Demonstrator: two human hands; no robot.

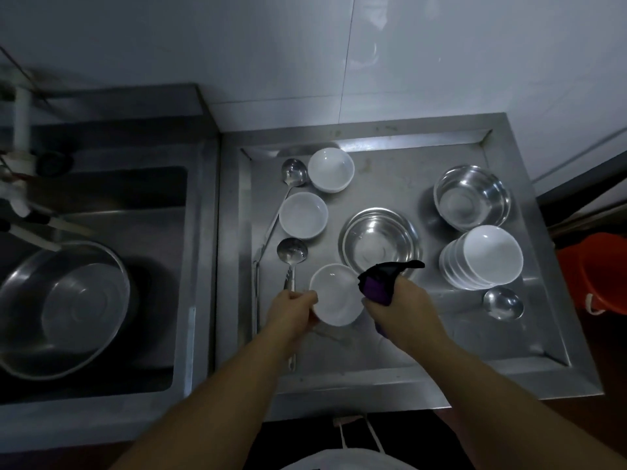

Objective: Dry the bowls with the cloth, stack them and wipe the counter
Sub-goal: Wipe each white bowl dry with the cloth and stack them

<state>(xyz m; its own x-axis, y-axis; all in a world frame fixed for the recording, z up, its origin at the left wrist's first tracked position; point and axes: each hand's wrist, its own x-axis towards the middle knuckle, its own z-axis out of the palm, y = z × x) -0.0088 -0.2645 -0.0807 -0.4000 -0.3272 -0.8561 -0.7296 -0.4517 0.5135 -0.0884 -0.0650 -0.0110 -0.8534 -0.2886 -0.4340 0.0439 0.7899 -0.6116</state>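
Dim light falls on a stainless steel kitchen counter (390,364) set against a pale tiled wall, its raised rim framing a spread of dishes. At far left, a sink (112,198) holds a large metal basin (64,310). On the counter's left side lie two ladles, the long ladle (293,172) reaching back toward the wall and the short ladle (291,253) nearer the front, with two white bowls beside them, the rear bowl (331,169) and the middle bowl (303,215). A person's left hand (291,308) grips the near rim of a third white bowl, the held bowl (336,295), at the counter's front. Just right of it, the right hand (400,303) clutches a bunched purple cloth (380,283), which touches the bowl's right rim. Behind the cloth sits a wide steel bowl (380,240). Farther right stand a deeper steel bowl (471,197), a leaning stack of white bowls (481,257) and a small steel ladle cup (502,303). An orange bucket (600,276) stands off the counter's right edge.
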